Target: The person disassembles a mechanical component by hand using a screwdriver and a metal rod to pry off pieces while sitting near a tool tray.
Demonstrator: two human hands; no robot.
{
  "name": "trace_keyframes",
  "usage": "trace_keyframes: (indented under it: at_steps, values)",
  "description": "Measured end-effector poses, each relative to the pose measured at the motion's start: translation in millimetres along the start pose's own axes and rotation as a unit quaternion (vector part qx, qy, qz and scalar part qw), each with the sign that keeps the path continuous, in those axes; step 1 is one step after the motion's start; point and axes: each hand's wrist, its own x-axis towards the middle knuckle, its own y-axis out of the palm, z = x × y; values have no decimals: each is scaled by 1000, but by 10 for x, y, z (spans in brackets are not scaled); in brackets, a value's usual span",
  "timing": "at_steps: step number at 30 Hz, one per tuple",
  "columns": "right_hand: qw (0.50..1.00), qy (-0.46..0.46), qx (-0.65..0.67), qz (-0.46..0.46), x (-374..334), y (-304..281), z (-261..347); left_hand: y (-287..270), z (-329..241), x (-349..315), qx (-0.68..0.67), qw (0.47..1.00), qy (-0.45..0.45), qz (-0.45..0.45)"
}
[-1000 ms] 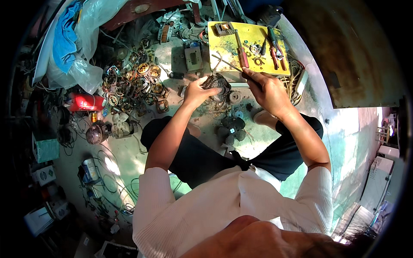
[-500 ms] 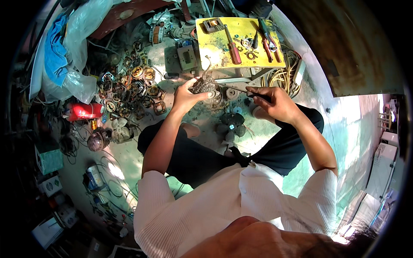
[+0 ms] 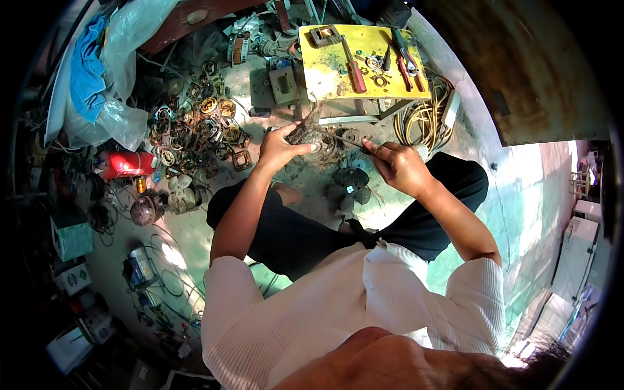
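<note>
Red container [image 3: 131, 164] on floor [image 3: 318, 224], left side, has pale marks, too small to read. Yellow table [image 3: 325, 65]: red-handled screwdriver [image 3: 354, 68] ends close to near edge, pliers [image 3: 404, 58] by right edge, metal block [image 3: 324, 36] at far-left corner. Dirty motor part [image 3: 311, 138] is off the table, just out from near-left corner, gripped in left hand [image 3: 279, 149], thumb across its near side. Right hand [image 3: 398, 166] closed around a thin-shafted tool [image 3: 350, 142], shaft aimed left at the part; tip contact can't tell. Elbows bent, forearms reaching forward past the thighs. Coil pile [image 3: 201, 133] left of left hand, apart; cable bundle [image 3: 419, 123] near table's near-right corner.
</note>
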Motion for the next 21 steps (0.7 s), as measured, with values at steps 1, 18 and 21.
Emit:
trace_keyframes:
  at_steps: [1,18,21]
  values:
    - [999,33,-17,37,-15,-37,70,1,-4,-6,-1,1000,-4,2]
    - [707,409,576,-19,-129,414,-57,393,-68,-97,-60,996,-15,58]
    - [790,351,503,-4,-273,258,15,243,-110,-79,-101,994,-26,35]
